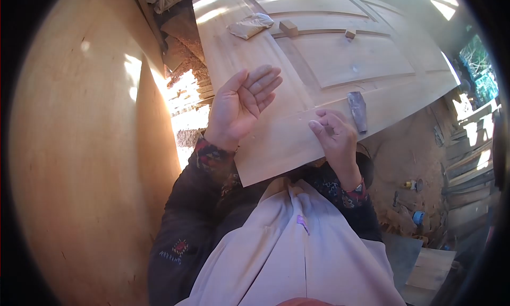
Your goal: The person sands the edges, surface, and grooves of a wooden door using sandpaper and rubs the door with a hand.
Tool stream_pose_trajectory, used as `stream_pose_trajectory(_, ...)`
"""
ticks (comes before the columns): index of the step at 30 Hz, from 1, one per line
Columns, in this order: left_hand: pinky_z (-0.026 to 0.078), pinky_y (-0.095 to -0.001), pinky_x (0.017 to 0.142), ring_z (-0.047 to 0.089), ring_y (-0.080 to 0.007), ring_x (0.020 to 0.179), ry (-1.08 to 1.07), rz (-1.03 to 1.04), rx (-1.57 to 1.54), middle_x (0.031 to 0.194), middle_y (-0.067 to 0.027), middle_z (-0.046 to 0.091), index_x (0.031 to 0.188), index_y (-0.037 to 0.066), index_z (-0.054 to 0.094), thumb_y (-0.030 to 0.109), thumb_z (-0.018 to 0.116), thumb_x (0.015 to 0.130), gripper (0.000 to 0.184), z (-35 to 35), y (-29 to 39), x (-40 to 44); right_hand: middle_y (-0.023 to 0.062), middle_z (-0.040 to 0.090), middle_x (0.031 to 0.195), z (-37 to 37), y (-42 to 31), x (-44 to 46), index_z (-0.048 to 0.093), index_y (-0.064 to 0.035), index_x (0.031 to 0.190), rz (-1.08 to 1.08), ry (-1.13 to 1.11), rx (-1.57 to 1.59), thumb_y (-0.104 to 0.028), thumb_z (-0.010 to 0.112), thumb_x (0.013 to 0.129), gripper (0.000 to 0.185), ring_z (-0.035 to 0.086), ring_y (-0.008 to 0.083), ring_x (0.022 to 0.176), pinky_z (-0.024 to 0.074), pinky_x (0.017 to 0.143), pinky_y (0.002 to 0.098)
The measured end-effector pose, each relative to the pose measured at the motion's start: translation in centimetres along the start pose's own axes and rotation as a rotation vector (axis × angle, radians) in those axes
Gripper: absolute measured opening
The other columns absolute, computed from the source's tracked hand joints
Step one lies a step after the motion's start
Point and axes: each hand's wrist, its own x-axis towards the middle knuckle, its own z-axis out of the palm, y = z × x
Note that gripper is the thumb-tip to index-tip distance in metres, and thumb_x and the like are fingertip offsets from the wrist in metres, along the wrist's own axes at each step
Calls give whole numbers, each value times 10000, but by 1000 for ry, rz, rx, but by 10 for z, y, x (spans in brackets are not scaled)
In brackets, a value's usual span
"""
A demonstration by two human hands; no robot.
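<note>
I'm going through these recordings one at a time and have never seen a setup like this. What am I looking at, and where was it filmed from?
There is no machine here, just a person's bare hands. The single picture comes from a camera worn on the head, looking forward and down, hence the curved, dark edges.

The left hand is open, palm up, with nothing in it. The right hand has bent fingers; whether it holds something small, I cannot tell.

Beneath them is a panelled wooden board. On it lie a greyish block near the right hand, two small wooden blocks and a crumpled brownish piece, perhaps paper or cloth.
</note>
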Motion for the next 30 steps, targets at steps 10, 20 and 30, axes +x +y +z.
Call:
stream_pose_trajectory(10, 402, -365, 1029, 501, -201, 1257, -111, -229, -64, 1357, -116, 547, 1331, -13, 503, 356, 393, 1032, 488, 36, -59, -44, 120, 685, 906, -13, -38, 8, 699, -14, 904, -161, 163, 40, -35, 712, 814, 94, 682, 231, 830, 532, 732, 301)
stream_pose_trajectory(20, 343, -300, 994, 475, -159, 1274, -151, -148, 110, 1375, -94, 544, 1338, -35, 506, 330, 391, 1039, 485, 42, -66, -49, 115, 686, 902, -17, -38, 1, 696, -19, 883, -187, 162, -63, -10, 727, 767, 121, 680, 245, 820, 546, 717, 321)
stream_pose_trajectory(30, 336, -253, 982, 456, -94, 1158, -150, -76, 267, 1357, -60, 543, 1373, -59, 474, 253, 433, 1037, 460, 40, -71, -55, 111, 654, 832, -12, -34, 3, 645, -40, 821, -206, 151, -141, -4, 688, 722, 114, 646, 284, 763, 532, 672, 359)
